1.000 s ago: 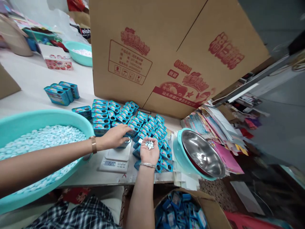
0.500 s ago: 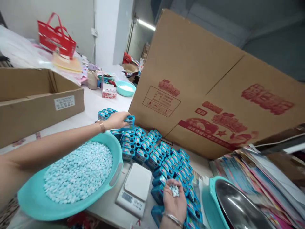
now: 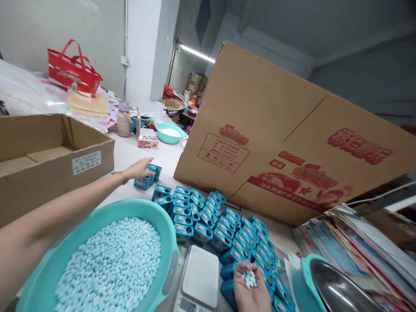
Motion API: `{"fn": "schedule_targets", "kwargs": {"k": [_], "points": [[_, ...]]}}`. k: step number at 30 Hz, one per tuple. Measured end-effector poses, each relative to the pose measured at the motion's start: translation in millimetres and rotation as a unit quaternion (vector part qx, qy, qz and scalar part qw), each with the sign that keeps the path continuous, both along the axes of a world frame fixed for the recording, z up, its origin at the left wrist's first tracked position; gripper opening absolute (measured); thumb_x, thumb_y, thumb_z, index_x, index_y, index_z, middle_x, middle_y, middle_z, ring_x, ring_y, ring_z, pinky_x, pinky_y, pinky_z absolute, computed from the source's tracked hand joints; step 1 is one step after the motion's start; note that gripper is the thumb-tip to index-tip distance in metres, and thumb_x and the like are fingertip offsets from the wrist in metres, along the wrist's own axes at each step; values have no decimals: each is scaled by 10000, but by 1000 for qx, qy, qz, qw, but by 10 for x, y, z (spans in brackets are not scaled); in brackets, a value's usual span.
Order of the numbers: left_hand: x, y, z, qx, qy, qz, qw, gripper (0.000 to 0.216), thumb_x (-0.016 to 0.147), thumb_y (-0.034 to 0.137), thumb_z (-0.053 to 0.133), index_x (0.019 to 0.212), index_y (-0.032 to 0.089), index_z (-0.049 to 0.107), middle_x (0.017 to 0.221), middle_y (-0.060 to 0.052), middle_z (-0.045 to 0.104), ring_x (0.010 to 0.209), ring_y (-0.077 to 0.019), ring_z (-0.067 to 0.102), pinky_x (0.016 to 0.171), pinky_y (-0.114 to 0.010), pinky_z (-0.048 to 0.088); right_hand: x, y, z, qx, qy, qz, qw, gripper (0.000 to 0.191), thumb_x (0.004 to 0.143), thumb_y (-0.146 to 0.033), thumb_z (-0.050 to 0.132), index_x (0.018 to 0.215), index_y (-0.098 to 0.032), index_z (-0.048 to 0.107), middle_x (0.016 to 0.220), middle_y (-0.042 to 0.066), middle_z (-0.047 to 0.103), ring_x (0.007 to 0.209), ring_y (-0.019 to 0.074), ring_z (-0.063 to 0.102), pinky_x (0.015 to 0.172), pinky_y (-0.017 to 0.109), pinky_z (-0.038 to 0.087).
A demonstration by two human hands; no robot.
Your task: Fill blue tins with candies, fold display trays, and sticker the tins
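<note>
My left hand (image 3: 140, 169) reaches over a small group of blue boxes (image 3: 157, 172) at the back, its fingers apart and partly hiding them. My right hand (image 3: 251, 289) is turned palm up and cupped around a small heap of pale blue and white candies (image 3: 249, 279). Below the left forearm, a turquoise basin (image 3: 167, 216) holds many such candies (image 3: 113, 264). Beside it lies a white kitchen scale (image 3: 200, 277) with nothing on its plate. Rows of open-topped blue boxes (image 3: 222, 236) fill the table's middle, running under the right hand.
A large cardboard carton (image 3: 260, 156) leans behind the rows. At left stands an open cardboard box (image 3: 55, 173). A turquoise tub with a metal bowl (image 3: 338, 281) and stacked printed sheets (image 3: 360, 247) are at right. Farther back are a bottle (image 3: 124, 121) and another basin (image 3: 170, 135).
My left hand has moved left with a blue box to the small group and its fingers have spread. My right hand still cups candies. The view has tilted up.
</note>
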State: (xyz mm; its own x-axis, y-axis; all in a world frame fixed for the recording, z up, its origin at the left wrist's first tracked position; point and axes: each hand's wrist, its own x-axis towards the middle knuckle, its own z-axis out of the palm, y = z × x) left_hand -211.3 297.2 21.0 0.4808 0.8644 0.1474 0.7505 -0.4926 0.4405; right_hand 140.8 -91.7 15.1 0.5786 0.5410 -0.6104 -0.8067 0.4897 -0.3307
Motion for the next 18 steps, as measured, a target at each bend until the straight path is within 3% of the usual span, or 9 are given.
{"fn": "schedule_targets", "kwargs": {"k": [2, 3, 5, 10, 14, 18], "points": [[-200, 121, -58, 11, 3, 7, 1000, 1055, 563, 477, 723, 1435, 42, 317, 1557, -258, 272, 1425, -390, 260, 1121, -413, 296, -53, 51, 0, 4, -2, 19, 1000, 185, 785, -59, 391, 723, -203, 491, 626, -28, 501, 496, 88, 541, 457, 219, 541], [-271, 152, -118, 9, 8, 4, 1000, 1097, 507, 450, 756, 1428, 42, 323, 1556, -268, 265, 1427, -406, 247, 1120, -427, 296, -91, 76, 7, 12, 9, 27, 1000, 174, 785, -63, 400, 729, -201, 491, 630, -28, 499, 498, 88, 539, 455, 216, 538], [-349, 162, -270, 1, 15, -4, 1000, 1056, 488, 437, 762, 1396, 64, 372, 1513, -253, 352, 1391, -402, 326, 1092, -414, 343, -177, 117, 30, 40, 38, 34, 998, 141, 794, -76, 426, 747, -191, 495, 650, -26, 503, 518, 83, 544, 473, 207, 539], [-363, 45, -533, 7, 34, 20, 999, 852, 660, 558, 607, 1364, 125, 403, 1340, -193, 472, 1129, -364, 588, 916, -405, 481, -369, 97, 29, 75, 33, 20, 996, 117, 804, -65, 468, 777, -173, 502, 692, -26, 525, 577, 78, 561, 542, 211, 560], [-404, -67, -454, 11, 62, 31, 998, 753, 661, 573, 624, 1249, 128, 475, 1196, -145, 533, 975, -322, 635, 812, -364, 495, -493, -43, -34, 73, 28, -9, 997, 147, 834, -57, 448, 753, -166, 505, 678, -24, 519, 570, 79, 549, 530, 209, 555], [-533, -196, -109, 5, 79, 23, 997, 577, 754, 556, 574, 1127, 122, 490, 965, -39, 620, 889, -248, 618, 724, -281, 471, -501, -312, -58, 94, 25, -30, 995, 149, 848, -76, 461, 741, -159, 522, 668, -22, 524, 571, 78, 550, 548, 203, 555]]}}
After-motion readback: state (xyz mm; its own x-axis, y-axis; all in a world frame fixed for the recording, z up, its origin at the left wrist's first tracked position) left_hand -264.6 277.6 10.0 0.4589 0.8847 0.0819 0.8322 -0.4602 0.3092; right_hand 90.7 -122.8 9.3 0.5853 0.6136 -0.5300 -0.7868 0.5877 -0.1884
